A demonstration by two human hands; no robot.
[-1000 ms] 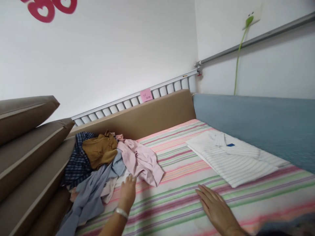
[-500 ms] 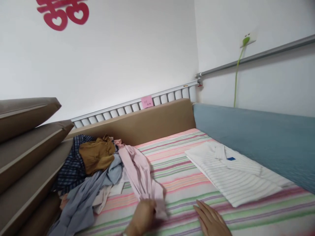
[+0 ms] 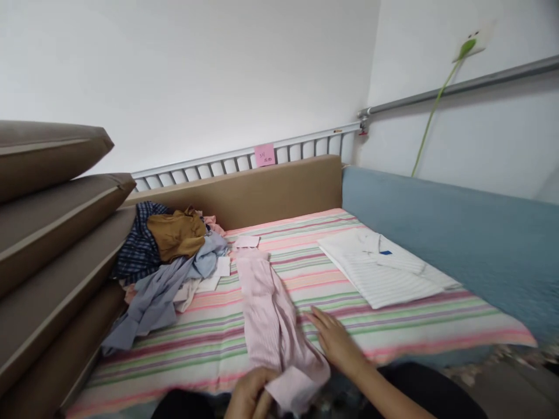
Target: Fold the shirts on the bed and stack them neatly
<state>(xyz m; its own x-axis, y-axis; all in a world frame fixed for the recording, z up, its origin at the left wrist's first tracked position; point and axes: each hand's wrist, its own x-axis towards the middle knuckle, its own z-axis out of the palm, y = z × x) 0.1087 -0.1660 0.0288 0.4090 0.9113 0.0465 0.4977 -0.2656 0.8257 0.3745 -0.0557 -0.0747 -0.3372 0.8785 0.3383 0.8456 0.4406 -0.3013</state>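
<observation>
My left hand [image 3: 253, 391] is closed on the near end of a pale pink ribbed garment [image 3: 271, 317], which stretches away from me over the striped cover [image 3: 209, 365]. Its exact kind I cannot tell. Beside the garment's right edge, my right hand [image 3: 334, 337] is open with fingers extended and holds nothing. Farther right lies a folded white striped shirt [image 3: 384, 270] with a small blue label. To the left is a heap with a grey-blue garment [image 3: 159, 297], a mustard-brown garment [image 3: 177, 233] and a dark checked one [image 3: 138, 244].
Stacked brown cushions [image 3: 61, 238] rise at the left. A brown backrest [image 3: 279, 192] and a blue bolster [image 3: 432, 215] border the cover. Small white cards [image 3: 223, 266] lie near the heap. A radiator [image 3: 301, 150] and a green cord [image 3: 432, 113] are by the walls.
My left hand has drawn the pink garment toward me, out of the heap, and it now lies lengthwise. My right hand has come closer to it. The view has tilted downward.
</observation>
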